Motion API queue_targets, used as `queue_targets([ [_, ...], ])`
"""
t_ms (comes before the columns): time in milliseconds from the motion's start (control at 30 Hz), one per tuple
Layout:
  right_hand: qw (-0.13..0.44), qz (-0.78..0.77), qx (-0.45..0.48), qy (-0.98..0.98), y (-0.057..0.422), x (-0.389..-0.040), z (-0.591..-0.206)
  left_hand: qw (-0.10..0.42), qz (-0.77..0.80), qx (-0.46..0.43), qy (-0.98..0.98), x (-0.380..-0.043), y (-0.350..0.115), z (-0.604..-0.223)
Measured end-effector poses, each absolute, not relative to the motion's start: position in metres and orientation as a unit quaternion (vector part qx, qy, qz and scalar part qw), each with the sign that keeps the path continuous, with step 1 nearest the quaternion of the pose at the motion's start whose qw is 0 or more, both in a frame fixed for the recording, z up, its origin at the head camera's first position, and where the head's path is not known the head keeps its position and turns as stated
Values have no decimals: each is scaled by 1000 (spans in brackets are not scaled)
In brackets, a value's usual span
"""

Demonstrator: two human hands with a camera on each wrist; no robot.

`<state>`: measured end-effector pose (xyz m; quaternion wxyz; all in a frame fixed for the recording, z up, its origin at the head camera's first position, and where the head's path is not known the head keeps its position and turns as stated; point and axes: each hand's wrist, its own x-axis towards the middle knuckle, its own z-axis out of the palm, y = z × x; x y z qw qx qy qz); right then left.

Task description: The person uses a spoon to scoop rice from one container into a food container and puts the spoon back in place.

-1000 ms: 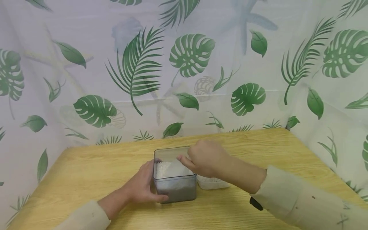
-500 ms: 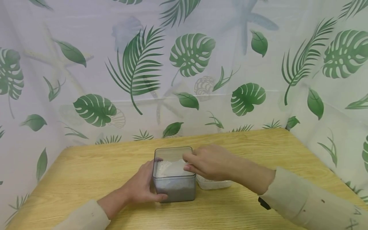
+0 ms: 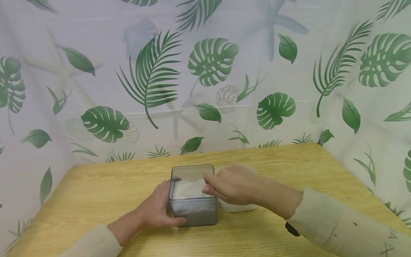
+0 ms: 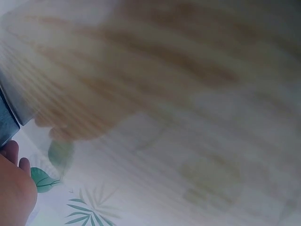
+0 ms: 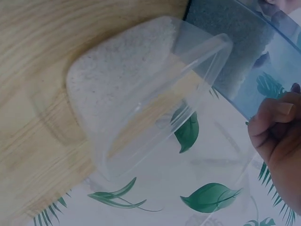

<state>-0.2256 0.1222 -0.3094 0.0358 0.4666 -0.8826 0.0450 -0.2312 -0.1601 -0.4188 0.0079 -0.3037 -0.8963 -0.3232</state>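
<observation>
Grey bin [image 3: 199, 213] is standing upright mid-table [image 3: 122, 189], just L of the clear tub [image 3: 237, 208]. L hand [image 3: 157, 208] is gripping it from the L, thumb lying along the near face, other fingers wrapping toward the far side; prob. it's steadying the bin b/c R hand [image 3: 236, 185] is busy at the top. R hand is hanging over the bin's R rim, fingers curling in, apparently pinching a pale scoop-like pc [image 3: 196, 186]; fist is hiding most of it, so can't tell exact shape. Tub is sitting close by on the R, prob. so R hand is having only a short trip b/w the two; can't tell if they're touching. R hand is blocking part of the tub in head view.

Looks: bin is showing smoky see-thru walls, squarish w/ rounded corners, dark rim line, no lid on. White grains [image 3: 183, 190] are filling it partway, surface lying uneven below the rim. Tub is also holding white stuff, per R wrist view.
</observation>
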Motion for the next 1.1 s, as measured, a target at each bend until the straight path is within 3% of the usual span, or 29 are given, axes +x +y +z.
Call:
queue_targets([
  [300,65,91,467,-877,131,-227,-318,21,-325,-315,-892,-233,-159,-418],
  [700,144,144,505,-839,143,-230,-329,-3,-340,-301,-891,-231,-160,-416],
  [1100,162,152,490,-843,155,-232,-333,11,-335,-312,-889,-232,-161,-418],
])
